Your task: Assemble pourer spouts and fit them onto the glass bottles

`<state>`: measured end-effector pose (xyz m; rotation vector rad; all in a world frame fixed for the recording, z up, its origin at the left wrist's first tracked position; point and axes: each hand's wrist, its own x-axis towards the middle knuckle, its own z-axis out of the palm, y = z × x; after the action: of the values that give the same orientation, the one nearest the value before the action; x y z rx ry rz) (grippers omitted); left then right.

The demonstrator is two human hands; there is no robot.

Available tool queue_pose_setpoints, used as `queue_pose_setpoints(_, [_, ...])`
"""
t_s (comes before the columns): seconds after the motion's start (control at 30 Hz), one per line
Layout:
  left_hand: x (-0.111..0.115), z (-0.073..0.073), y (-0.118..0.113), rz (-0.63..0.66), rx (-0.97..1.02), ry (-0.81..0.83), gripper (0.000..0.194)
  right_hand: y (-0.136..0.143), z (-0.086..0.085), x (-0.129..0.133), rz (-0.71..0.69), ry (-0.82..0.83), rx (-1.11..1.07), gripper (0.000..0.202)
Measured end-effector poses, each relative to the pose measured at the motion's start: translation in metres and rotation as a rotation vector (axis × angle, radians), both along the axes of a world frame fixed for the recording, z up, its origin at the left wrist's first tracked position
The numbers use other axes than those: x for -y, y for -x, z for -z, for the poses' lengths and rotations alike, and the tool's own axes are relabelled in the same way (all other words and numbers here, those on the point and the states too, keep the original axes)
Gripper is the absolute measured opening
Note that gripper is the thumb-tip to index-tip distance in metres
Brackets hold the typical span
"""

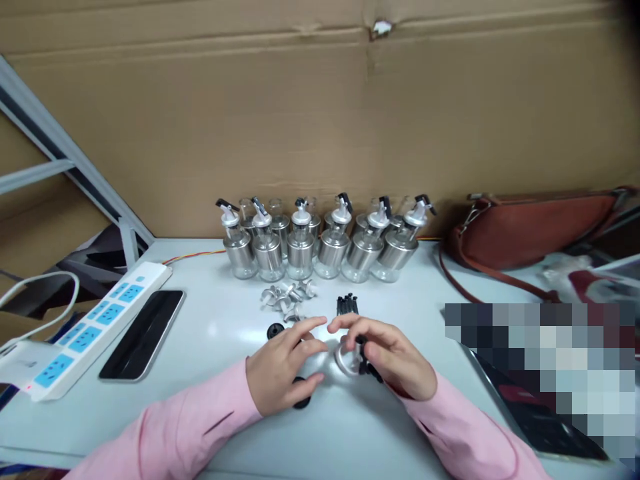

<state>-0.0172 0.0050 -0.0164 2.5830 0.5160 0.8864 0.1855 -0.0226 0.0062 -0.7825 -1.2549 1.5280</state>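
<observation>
1. The spout top (358,359), smooth and silvery with a round, flared base and glossy black fittings, is at the right hand (400,357), above the pale, smooth table (215,420).
2. The right hand curls over it, pinching the spout top between thumb and bent fingers.
3. The left hand (283,367) is spread, fingertips apart and aimed at the right hand. Its thumb overlaps one of the round, ribbed-looking black discs (301,395); whether it touches cannot be told.
4. The base lies leftward, facing the left hand, the black fittings rightward by the thumb. The long axis seems to run roughly crosswise, though fingers hide some of it.
5. Beyond lie shiny, flanged metallic spouts (285,299) in a loose heap and slim black levers (347,305) in a bundle.
6. Farther back, glass-and-brushed-metal bottles (301,253) stand upright before brown cardboard (250,120).
</observation>
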Motion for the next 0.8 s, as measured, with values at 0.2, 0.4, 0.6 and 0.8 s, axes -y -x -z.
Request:
queue_pose_setpoints(0.2, [0.001,-0.001,0.002,0.01,0.034,0.024,0.028,0.005,-0.005,-0.002,0.064,0.199,-0.331,0.025])
queue_pose_setpoints(0.4, [-0.001,-0.015,0.007,-0.038,0.234,0.189,0.03,-0.001,-0.009,-0.003,0.093,0.242,-0.383,0.024])
queue_pose_setpoints(0.6, [-0.083,-0.047,0.033,-0.644,1.061,0.437,0.032,-0.02,-0.008,-0.005,0.051,0.307,-0.431,0.03])
queue_pose_setpoints(0.8, [-0.174,-0.069,0.062,-0.63,0.883,0.734,0.069,-0.028,0.0,-0.005,0.092,0.241,-0.4,0.029])
